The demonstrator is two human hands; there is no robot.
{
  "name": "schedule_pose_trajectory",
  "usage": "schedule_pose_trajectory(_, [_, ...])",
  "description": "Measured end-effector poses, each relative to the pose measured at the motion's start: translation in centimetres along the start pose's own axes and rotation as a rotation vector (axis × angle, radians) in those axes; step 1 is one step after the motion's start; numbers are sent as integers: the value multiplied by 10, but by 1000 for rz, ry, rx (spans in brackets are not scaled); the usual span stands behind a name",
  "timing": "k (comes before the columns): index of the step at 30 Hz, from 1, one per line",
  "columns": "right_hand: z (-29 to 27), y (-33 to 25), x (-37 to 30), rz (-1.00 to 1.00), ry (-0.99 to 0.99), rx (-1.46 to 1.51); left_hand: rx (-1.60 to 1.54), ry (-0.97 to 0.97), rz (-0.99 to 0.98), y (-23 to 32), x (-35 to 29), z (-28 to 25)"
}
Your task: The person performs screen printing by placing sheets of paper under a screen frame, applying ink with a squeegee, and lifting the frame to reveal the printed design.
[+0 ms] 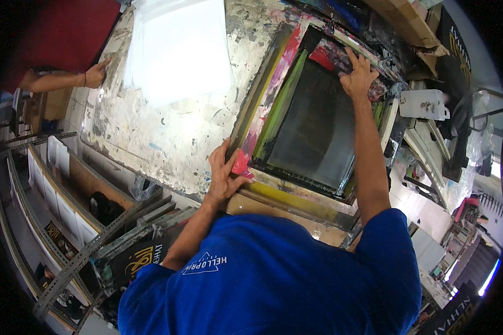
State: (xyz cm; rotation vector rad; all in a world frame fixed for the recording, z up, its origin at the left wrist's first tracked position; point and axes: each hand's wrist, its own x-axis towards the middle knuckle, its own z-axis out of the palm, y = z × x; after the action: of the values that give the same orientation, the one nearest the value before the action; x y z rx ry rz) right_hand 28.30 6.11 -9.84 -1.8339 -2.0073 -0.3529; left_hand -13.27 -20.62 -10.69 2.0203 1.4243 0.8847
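Note:
A screen printing frame (262, 106) with a dark mesh (313, 125) lies tilted on the paint-splattered table (167, 139). Its rails are smeared with pink, yellow and green ink. My left hand (224, 172) grips the near left corner of the frame, thumb on top. My right arm reaches across the mesh, and my right hand (359, 75) lies with fingers spread over an ink-smeared squeegee (330, 56) at the frame's far end. Red ink sits beside that hand.
A stack of white sheets (179, 47) lies at the table's far left. Another person's hand (96, 72) rests on the table's left edge. A white container (425, 103) stands right of the frame. Racks with printed boards (67, 206) fill the lower left.

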Motion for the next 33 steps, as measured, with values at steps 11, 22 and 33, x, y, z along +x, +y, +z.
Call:
schedule_pose_trajectory(11, [2, 43, 67, 2, -132, 245, -44, 15, 7, -5, -5, 2])
schedule_pose_trajectory(22, [-117, -6, -13, 519, -202, 910, -164, 87, -4, 5, -6, 4])
schedule_pose_trajectory(33, [-320, -162, -109, 23, -241, 189, -393, 450, 125, 94, 74, -36])
